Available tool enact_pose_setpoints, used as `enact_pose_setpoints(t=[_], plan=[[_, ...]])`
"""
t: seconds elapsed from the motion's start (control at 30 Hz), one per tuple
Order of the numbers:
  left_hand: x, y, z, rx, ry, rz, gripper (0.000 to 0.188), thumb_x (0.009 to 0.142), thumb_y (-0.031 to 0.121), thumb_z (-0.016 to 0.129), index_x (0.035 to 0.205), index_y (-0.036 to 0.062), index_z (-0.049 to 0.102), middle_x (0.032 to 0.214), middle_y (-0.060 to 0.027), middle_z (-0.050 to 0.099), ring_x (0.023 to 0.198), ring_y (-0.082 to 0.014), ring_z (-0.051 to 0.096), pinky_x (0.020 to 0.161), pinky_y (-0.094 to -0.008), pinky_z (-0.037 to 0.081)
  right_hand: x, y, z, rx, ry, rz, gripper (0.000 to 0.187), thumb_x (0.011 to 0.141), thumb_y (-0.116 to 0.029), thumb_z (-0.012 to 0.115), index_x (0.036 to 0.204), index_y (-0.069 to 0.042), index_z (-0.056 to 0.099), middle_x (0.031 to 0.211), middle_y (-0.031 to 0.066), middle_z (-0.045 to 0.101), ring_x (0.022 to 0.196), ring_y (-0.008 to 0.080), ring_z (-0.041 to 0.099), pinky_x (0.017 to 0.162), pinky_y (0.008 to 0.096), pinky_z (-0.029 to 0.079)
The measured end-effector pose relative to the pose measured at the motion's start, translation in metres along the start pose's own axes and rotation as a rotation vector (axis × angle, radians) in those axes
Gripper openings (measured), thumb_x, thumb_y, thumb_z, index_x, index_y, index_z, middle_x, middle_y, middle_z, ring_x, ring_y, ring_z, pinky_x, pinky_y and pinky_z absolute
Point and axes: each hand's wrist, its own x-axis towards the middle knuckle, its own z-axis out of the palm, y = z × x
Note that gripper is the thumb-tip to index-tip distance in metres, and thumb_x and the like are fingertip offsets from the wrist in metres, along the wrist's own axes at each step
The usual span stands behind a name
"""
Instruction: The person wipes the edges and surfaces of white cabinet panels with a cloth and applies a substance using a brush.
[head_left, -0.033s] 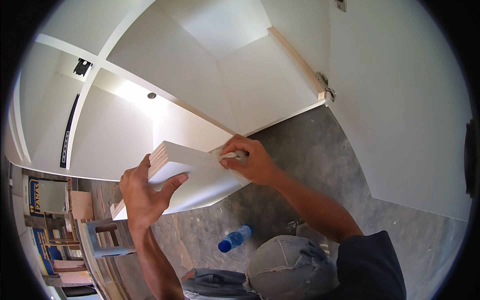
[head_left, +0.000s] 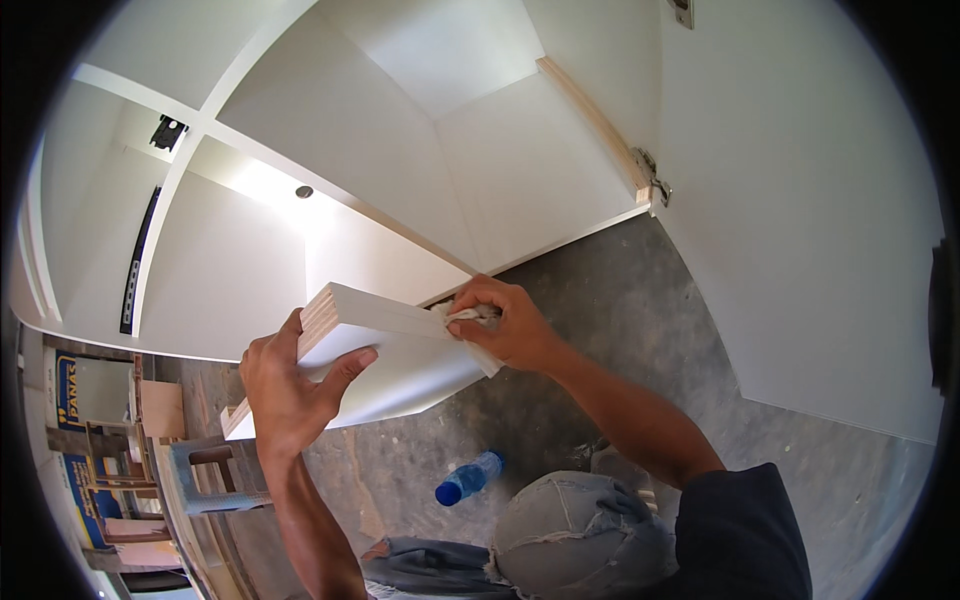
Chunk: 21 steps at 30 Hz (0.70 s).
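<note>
My left hand [head_left: 290, 385] grips the near-left end of a white-faced plywood panel [head_left: 390, 345], its thumb on the face and its fingers behind. Bare layered edges show at that end. In my right hand [head_left: 505, 322] a crumpled whitish cloth [head_left: 482, 350] is pinched and pressed against the panel's far-right end. Part of the cloth is hidden by my fingers. The panel is held tilted in front of a white cabinet [head_left: 340, 195] with open compartments.
An open white door [head_left: 800, 220] hangs on a metal hinge [head_left: 652, 175] at the right. A plastic bottle with a blue cap [head_left: 470, 478] lies on the concrete floor [head_left: 600, 290], near my knee [head_left: 580, 530]. A blue-grey stool [head_left: 215, 480] stands at the left.
My right hand and the cloth have shifted slightly to the right along the panel, and more of the cloth shows below the fingers. My left hand keeps its grip.
</note>
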Motion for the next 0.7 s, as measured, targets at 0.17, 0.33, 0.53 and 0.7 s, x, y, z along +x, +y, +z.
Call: enact_pose_setpoints(t=[0.17,0.33,0.53,0.7], plan=[[-0.003,-0.009,0.004,0.014,0.08,0.036,0.087,0.066,0.048,0.094,0.118,-0.0162,0.067,0.082,-0.0255,0.071,0.082,-0.0359,0.063,0.087,-0.0479,0.047,0.003,-0.008,0.006,0.034,-0.017,0.057,0.019,0.084,-0.013,0.08,0.096,0.0,0.071,0.099,0.0048,0.067,0.092,0.0135,0.063,0.084,0.0307,0.049],[-0.001,-0.003,0.001,0.014,0.037,0.022,0.086,0.067,0.047,0.094,0.118,-0.0159,0.067,0.084,-0.0252,0.071,0.081,-0.0357,0.063,0.087,-0.0479,0.047,-0.001,-0.007,0.004,0.106,-0.003,0.205,0.022,0.083,-0.016,0.081,0.094,-0.001,0.07,0.092,0.0042,0.067,0.085,0.0129,0.062,0.078,0.0306,0.049],[-0.001,-0.004,0.004,0.025,0.04,0.04,0.086,0.067,0.048,0.094,0.118,-0.0156,0.067,0.084,-0.025,0.071,0.081,-0.0357,0.063,0.086,-0.0479,0.047,-0.002,-0.003,0.0,0.116,-0.034,0.199,0.023,0.083,-0.017,0.081,0.096,-0.002,0.068,0.085,0.0034,0.066,0.078,0.0096,0.06,0.073,0.0291,0.05],[-0.003,-0.005,0.003,0.031,0.034,0.023,0.087,0.068,0.048,0.093,0.119,-0.0159,0.067,0.084,-0.025,0.071,0.08,-0.0354,0.062,0.085,-0.0478,0.046,0.003,-0.011,0.006,0.188,-0.044,0.212,0.023,0.084,-0.018,0.08,0.096,-0.003,0.068,0.085,0.0025,0.066,0.079,0.0091,0.06,0.073,0.0292,0.05]])
